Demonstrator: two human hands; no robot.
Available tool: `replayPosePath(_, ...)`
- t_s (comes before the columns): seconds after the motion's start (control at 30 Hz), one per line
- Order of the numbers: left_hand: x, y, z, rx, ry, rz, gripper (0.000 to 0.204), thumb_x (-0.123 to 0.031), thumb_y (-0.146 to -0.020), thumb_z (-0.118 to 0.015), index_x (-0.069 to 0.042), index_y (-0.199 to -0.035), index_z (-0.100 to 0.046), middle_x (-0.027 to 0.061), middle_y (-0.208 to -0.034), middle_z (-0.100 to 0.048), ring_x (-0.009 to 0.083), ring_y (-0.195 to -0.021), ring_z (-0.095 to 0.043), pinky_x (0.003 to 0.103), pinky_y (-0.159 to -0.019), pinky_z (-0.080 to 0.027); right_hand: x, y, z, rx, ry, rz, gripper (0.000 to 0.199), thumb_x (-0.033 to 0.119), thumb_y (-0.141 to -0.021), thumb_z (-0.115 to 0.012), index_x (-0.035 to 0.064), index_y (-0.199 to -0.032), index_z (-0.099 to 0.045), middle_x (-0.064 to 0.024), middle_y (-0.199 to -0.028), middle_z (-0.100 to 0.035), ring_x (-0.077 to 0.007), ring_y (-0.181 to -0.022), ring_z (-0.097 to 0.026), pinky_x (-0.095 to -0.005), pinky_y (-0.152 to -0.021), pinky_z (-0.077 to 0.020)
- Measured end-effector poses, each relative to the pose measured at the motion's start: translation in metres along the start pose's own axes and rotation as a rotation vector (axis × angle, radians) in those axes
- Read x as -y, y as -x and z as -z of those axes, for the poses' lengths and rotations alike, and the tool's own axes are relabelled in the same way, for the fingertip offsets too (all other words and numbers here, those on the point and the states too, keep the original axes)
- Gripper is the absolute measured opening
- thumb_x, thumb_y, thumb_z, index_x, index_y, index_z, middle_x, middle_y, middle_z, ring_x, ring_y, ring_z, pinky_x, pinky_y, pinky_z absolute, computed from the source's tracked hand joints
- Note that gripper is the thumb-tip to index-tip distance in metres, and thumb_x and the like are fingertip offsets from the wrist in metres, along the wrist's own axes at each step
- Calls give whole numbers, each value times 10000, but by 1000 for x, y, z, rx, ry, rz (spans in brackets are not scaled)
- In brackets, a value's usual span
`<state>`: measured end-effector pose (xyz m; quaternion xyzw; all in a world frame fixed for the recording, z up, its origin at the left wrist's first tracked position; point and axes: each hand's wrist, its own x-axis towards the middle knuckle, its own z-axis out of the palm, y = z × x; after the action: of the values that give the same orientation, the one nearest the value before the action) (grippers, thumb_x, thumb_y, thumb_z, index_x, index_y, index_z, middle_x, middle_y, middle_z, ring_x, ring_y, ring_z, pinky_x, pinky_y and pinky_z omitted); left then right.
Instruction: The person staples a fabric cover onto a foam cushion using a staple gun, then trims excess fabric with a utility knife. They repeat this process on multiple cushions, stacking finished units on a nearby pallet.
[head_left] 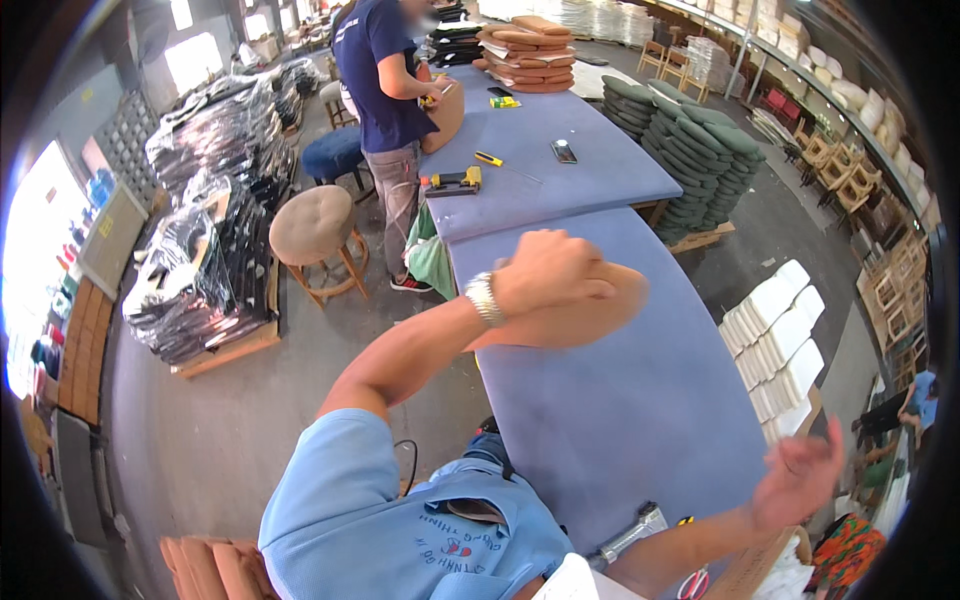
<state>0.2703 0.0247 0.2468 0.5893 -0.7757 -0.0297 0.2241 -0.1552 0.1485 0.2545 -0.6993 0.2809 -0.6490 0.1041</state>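
A tan padded seat cushion (570,328) is held up over the blue padded table (620,420), slightly blurred. My left hand (550,272), with a metal watch at the wrist, is closed on its upper side; the fingertips are partly hidden. My right hand (798,478) is off to the right past the table's edge, blurred, with fingers apart and nothing in it. Under my right forearm, near the table's front edge, lies a silver pneumatic staple gun (635,532). Red-handled scissors (693,584) show just below that forearm.
Across the far table, a person (385,90) in dark blue works on another cushion. A yellow staple gun (455,181), screwdriver (488,159) and phone (563,151) lie there. Green cushions (690,150) and white pads (775,340) are stacked at right; a round stool (313,228) stands left.
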Motion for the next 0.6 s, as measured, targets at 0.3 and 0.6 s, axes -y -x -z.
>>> replayPosePath(0.3, -95, -27, 13, -83, 116, -87, 462, -539, -855, -723, -124, -1046, -795, 158, -845, -752, 373, -797, -722, 440, -716, -574, -53, -41, -46, 46, 189, -345, 395, 193, -1070, -517, -20, -1393, -596, -198, -1286, -682, -276, -1201, -655, -395, -1057, -487)
replayPosePath(0.6, -144, 38, -42, -67, 341, -172, 586, -348, -848, -820, -5, -1300, -669, 212, -1104, -750, 360, -1016, -741, 400, -870, -585, -136, 23, -121, -48, -71, -637, 572, 409, -1118, -374, -14, -1044, -752, -99, -946, -749, -159, -883, -670, -297, -833, -519)
